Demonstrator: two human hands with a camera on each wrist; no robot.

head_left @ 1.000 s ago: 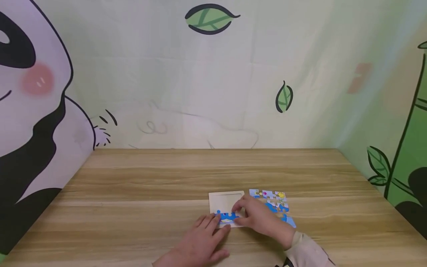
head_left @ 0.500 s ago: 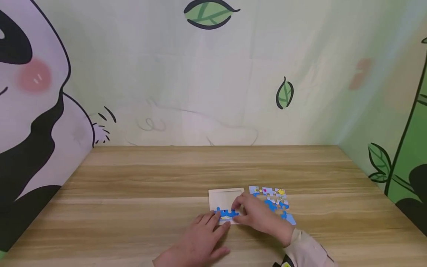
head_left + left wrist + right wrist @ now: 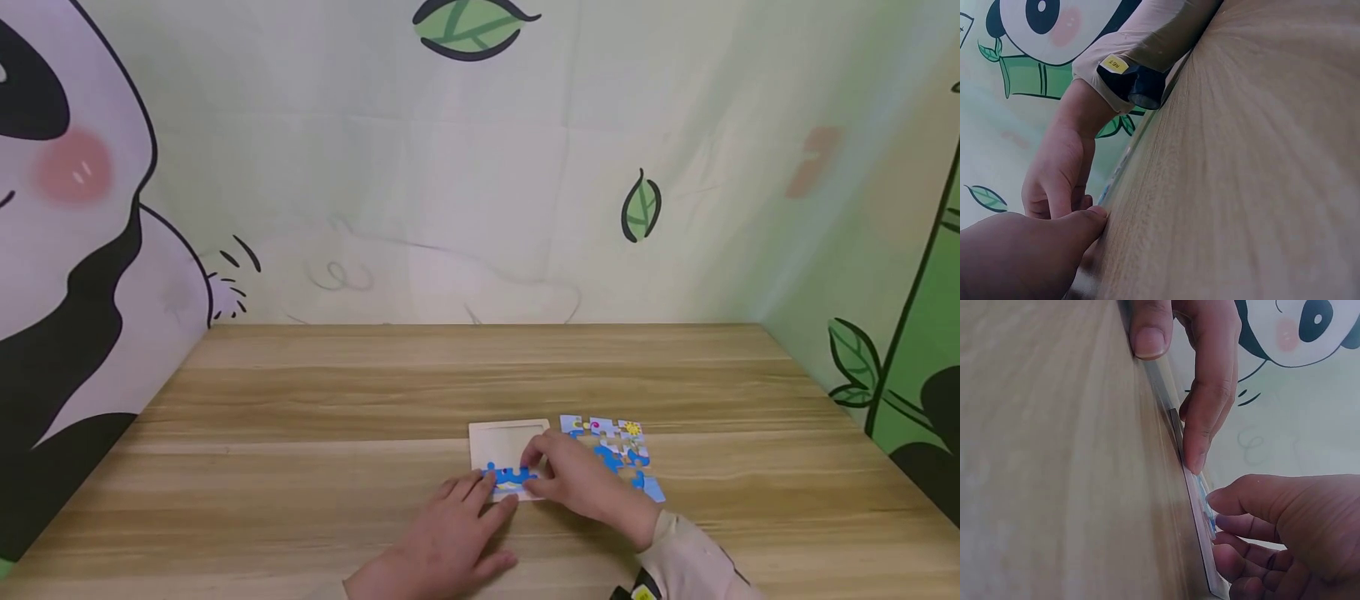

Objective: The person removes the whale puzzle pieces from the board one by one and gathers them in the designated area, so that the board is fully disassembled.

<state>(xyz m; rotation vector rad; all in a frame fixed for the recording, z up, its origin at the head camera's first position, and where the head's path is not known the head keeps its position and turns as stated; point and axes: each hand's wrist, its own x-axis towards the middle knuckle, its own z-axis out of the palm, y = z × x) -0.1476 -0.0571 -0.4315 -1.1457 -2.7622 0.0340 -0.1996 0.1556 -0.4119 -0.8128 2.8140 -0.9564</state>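
A pale wooden puzzle tray [image 3: 501,442] lies on the table, with joined blue jigsaw pieces [image 3: 509,481] along its near side. My left hand [image 3: 450,525] rests with extended fingertips on the tray's near left corner and the pieces there. At the right end of that blue row, my right hand [image 3: 585,483] pinches a blue puzzle piece [image 3: 529,474] between thumb and bent forefinger, low at the tray. In the right wrist view the right hand [image 3: 1285,531] is close over the tray edge [image 3: 1200,531]. The fingers hide most of the held piece.
Several loose puzzle pieces [image 3: 609,457] in blue, with a yellow sun on one, lie right of the tray, partly behind the right hand. The wooden table [image 3: 300,450] meets a wall [image 3: 375,167] painted with a panda and leaves. A dark wrist camera [image 3: 1144,87] sits on the right sleeve.
The head view has tilted slightly downward, so the scene sits higher in the frame. Both hands keep nearly the same places at the tray.
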